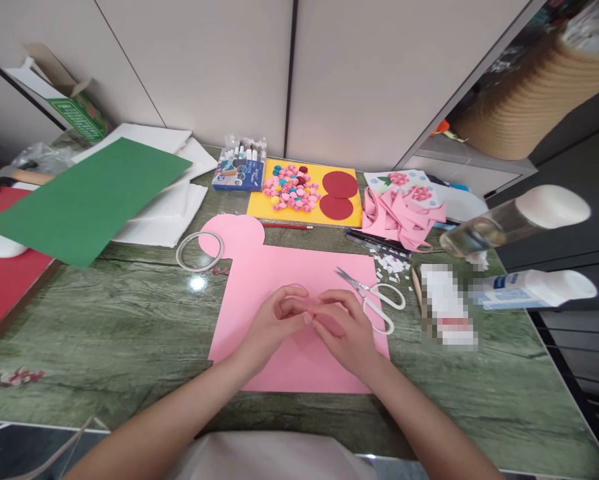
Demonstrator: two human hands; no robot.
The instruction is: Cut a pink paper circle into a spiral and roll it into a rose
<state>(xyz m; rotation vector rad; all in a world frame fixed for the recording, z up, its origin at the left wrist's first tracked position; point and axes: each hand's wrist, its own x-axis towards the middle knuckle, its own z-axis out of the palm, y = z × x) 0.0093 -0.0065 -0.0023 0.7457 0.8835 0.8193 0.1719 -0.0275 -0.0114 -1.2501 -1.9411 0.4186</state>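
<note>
My left hand [272, 323] and my right hand [349, 333] meet over a large pink paper sheet [309, 370]. Fingertips of both are pinched together on a small pink paper piece [331, 325], mostly hidden behind the fingers. Its pink closely matches the sheet below, so its full outline is unclear. White-handled scissors [374, 297] lie with open blades on the sheet's right edge, just beyond my right hand. Pink paper circles [239, 233] rest at the sheet's upper left corner, beside a roll of tape [199, 251].
Pompoms [292, 190] and dark red circles [339, 193] lie on yellow paper [257, 208]. Pink scraps [397, 213], pens [377, 240] and white bits [392, 263] are at right, near upright bottles [524, 290]. Green paper [94, 193] covers white sheets [154, 217] at left.
</note>
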